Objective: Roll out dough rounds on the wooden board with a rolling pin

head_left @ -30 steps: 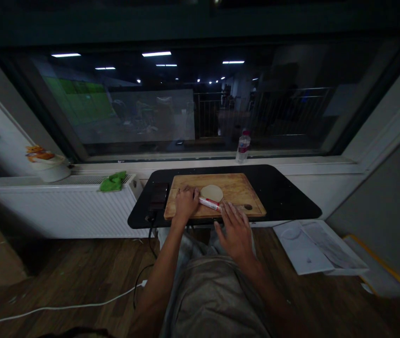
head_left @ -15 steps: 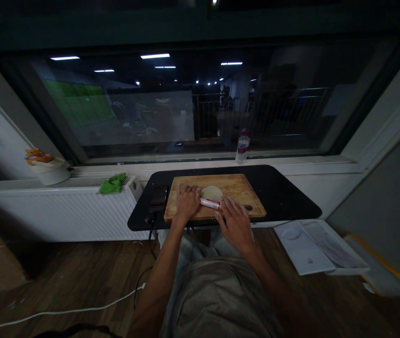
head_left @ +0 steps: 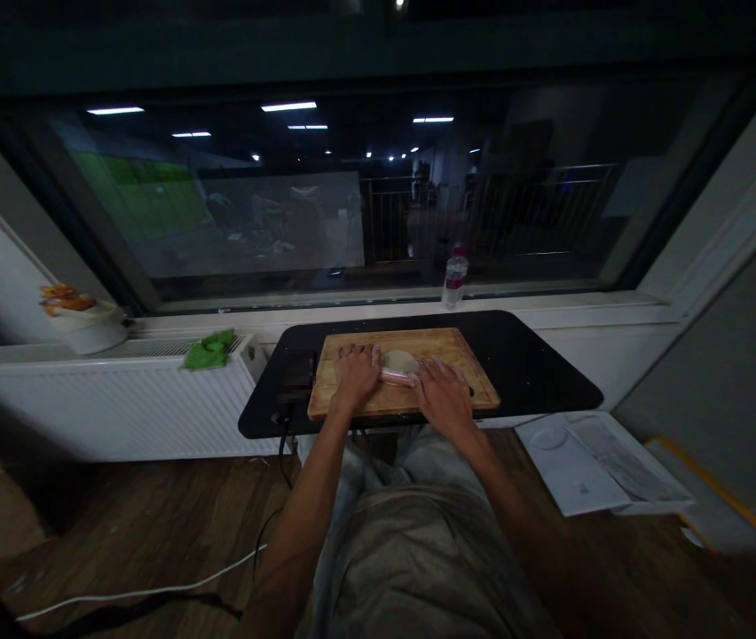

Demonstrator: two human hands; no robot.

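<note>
A pale round disc of dough (head_left: 400,361) lies on a wooden cutting board (head_left: 418,339). Across its near edge rests a slim white tube (head_left: 396,377) with red markings, its label blurred by motion. My left hand (head_left: 357,371) covers the tube's left end, fingers bent over it. On the other end is my right hand (head_left: 443,392), its fingers curved over the tube and pointing forward. Both ends of the tube are hidden under my hands. Whitish powder shows on my fingers.
The board sits on a black tabletop (head_left: 538,373) with a dark box-like device (head_left: 298,373) and cable at left. A water bottle (head_left: 455,279) stands on the windowsill. A green cloth (head_left: 208,350) and white pot (head_left: 93,330) rest by the radiator. A white box (head_left: 570,479) lies lower right.
The tube has turned a little and lies closer to level. My right hand has shifted slightly left and forward, its fingers now further over the tube. The view has moved slightly.
</note>
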